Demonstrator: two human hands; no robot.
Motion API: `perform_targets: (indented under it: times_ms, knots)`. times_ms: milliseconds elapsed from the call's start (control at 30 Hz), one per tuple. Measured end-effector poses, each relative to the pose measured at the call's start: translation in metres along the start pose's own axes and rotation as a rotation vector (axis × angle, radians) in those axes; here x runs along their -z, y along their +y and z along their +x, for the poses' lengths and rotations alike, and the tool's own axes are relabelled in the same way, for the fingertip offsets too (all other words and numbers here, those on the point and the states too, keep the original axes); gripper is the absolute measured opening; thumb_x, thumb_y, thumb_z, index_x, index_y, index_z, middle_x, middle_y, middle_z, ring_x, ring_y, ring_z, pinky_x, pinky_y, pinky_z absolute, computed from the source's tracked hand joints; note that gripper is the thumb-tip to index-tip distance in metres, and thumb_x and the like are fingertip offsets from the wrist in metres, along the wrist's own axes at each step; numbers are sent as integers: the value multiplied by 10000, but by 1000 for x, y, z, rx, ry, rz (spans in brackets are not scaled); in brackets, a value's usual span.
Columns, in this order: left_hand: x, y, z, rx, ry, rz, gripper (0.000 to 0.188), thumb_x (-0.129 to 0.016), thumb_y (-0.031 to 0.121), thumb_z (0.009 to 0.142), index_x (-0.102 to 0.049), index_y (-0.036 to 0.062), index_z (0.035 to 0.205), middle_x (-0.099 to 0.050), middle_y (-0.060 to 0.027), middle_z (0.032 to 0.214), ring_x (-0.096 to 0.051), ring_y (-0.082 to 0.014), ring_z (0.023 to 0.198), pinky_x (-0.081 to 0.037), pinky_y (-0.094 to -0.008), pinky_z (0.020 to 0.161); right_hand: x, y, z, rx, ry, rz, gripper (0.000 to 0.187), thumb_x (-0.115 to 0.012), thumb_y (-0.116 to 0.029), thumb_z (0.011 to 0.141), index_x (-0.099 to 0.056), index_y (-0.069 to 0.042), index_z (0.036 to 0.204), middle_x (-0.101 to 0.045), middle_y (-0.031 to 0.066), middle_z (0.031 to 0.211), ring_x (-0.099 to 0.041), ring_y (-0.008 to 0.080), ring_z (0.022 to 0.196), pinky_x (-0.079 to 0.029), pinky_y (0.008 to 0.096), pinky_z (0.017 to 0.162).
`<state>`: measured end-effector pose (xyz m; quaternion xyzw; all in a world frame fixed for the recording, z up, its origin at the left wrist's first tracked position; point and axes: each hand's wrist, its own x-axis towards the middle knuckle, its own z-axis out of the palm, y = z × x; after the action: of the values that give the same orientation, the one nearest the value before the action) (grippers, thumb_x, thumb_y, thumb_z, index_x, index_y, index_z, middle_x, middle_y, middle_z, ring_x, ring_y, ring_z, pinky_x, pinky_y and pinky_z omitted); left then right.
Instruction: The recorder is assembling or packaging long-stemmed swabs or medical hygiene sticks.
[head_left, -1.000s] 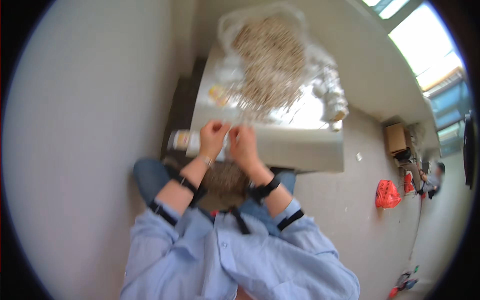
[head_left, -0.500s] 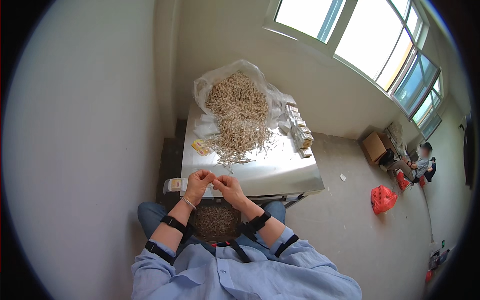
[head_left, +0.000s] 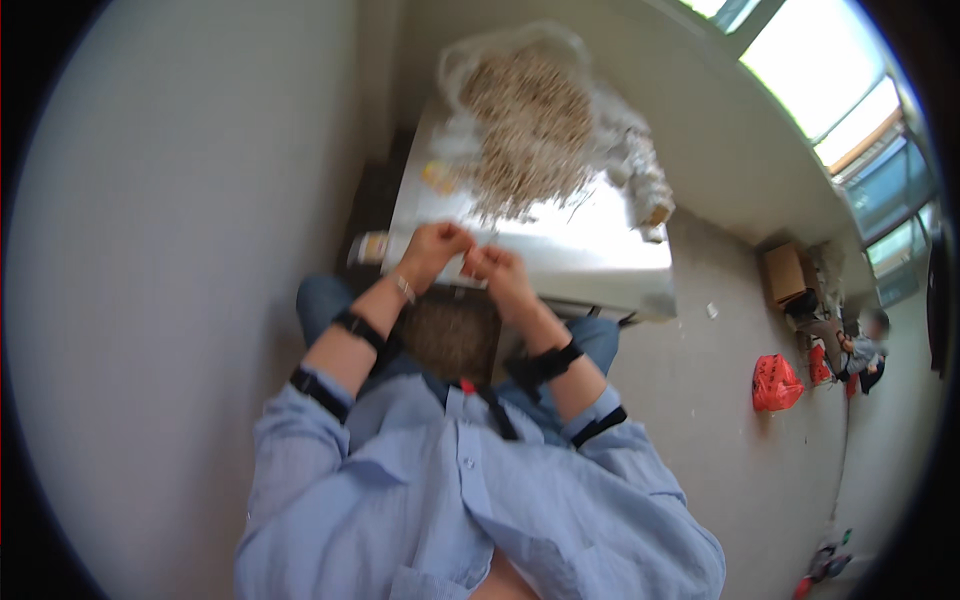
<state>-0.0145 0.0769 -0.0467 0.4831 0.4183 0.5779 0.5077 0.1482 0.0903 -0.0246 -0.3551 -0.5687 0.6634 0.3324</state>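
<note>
Both my hands meet over the table's near edge, blurred by motion. My left hand (head_left: 432,250) is closed in a pinch, fingertips toward the right one. My right hand (head_left: 500,275) is also pinched, a small gap away; whatever lies between the fingers is too small and smeared to name. Beyond them, a big heap of short thin tan sticks with pale ends (head_left: 530,120), like cotton swabs, spills from a clear plastic bag (head_left: 455,65). Left of the heap lies a small yellow packet (head_left: 438,178). Near my left wrist sits a white-and-yellow pack (head_left: 370,248).
Stacked small packs (head_left: 648,180) line the right side of the metal table (head_left: 620,270). Below its front edge, between my knees, is a container of brownish bits (head_left: 450,335). A red plastic bag (head_left: 776,383), a cardboard box (head_left: 788,275) and a seated person (head_left: 860,350) are at the right.
The view has shifted, so the table and heap appear higher and farther right. My hands have drawn slightly apart, both still pinched.
</note>
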Motion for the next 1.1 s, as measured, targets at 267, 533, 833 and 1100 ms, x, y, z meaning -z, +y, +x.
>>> perform_targets:
  times_ms: [267, 533, 833, 1100]
  knots:
    - [22, -25, 1, 166, 56, -305, 96, -620, 159, 928, -634, 75, 882, -639, -4, 832, -594, -90, 777, -493, -243, 747, 8, 13, 26, -77, -149, 154, 237, -523, -211, 980, -639, -10, 932, -629, 24, 787, -562, 91, 737, -451, 228, 725]
    - [47, -72, -14, 425, -6, 627, 216, -676, 247, 845, -645, 40, 791, -610, -45, 627, -575, -95, 602, -444, -279, 577, 28, 51, 56, -173, 84, -59, 200, -579, -169, 947, -667, 9, 915, -630, 28, 749, -573, 87, 709, -478, 227, 695]
    - [49, -67, 4, 268, 284, 101, 135, -675, 149, 889, -670, 20, 927, -641, 12, 796, -564, -56, 711, -468, -205, 673, 16, 76, 75, -320, -62, 227, 242, -521, -210, 983, -643, -2, 949, -614, 14, 762, -566, 89, 711, -469, 236, 709]
    - [51, -77, 10, 454, 204, -8, 194, -705, 194, 869, -664, 10, 910, -642, -8, 768, -579, -74, 697, -474, -223, 650, -3, 83, 67, -371, -41, 52, 203, -592, -198, 948, -632, 1, 953, -606, 8, 725, -558, 75, 693, -466, 228, 705]
